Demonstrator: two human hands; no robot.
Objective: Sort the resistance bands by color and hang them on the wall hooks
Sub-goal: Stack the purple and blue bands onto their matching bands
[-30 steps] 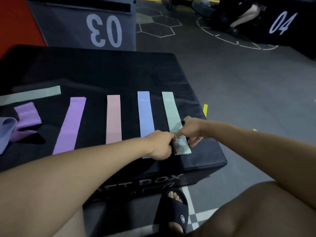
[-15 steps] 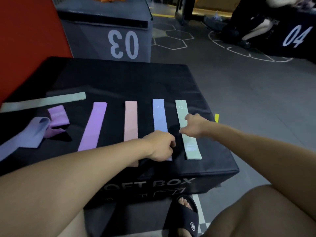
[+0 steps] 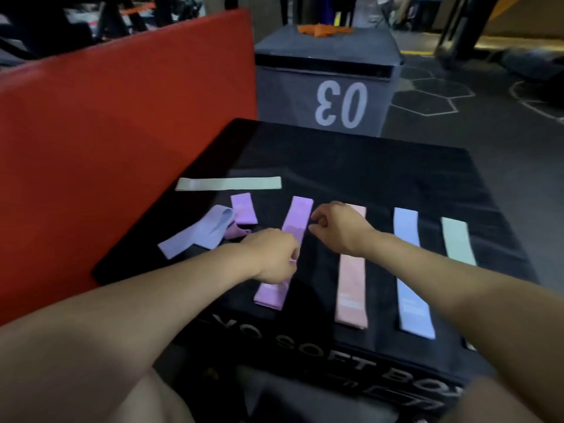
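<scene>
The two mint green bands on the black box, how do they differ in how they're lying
The far mint green band lies crosswise near the box's back-left, across the row; the right-hand mint green band lies lengthwise at the row's right end, beside the blue band. The far one shows whole; the right-hand one's near end is hidden behind the right forearm. Both look flat, the same pale colour, and neither is touched by a hand.

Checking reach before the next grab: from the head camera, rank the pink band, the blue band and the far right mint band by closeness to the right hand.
1. Pink band, directly under the right hand.
2. Blue band, next strip to its right.
3. Mint band, farthest right, near the box edge.
</scene>
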